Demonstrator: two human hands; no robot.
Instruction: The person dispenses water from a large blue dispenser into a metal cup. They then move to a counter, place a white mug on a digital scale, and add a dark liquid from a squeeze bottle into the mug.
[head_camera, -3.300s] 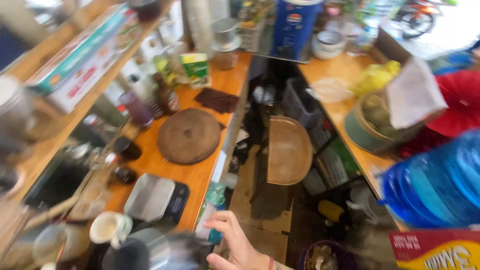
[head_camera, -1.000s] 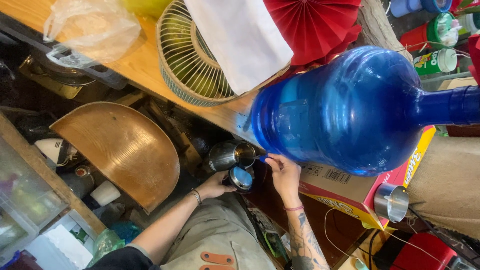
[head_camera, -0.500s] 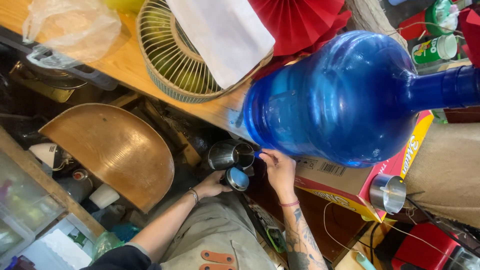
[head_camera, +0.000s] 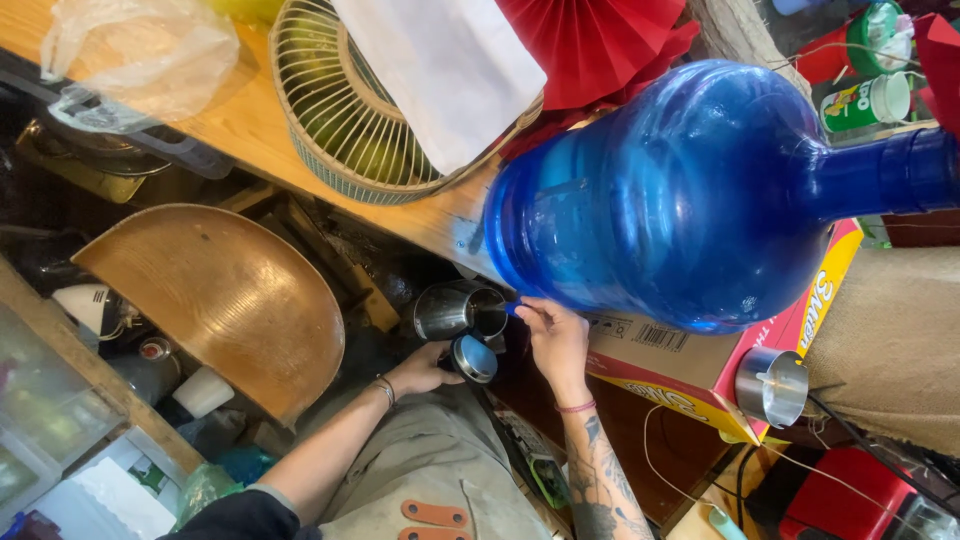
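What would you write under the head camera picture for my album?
Right hand at the tap under a big blue water jug, left hand holding a steel kettle beneath it.

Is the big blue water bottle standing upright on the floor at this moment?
No, the blue water bottle lies on its side on a cardboard box above both hands.

One head-worn camera looked steeply down from close above the person's lap, tilted askew, with the table (head_camera: 250, 125) edge running across the far left.
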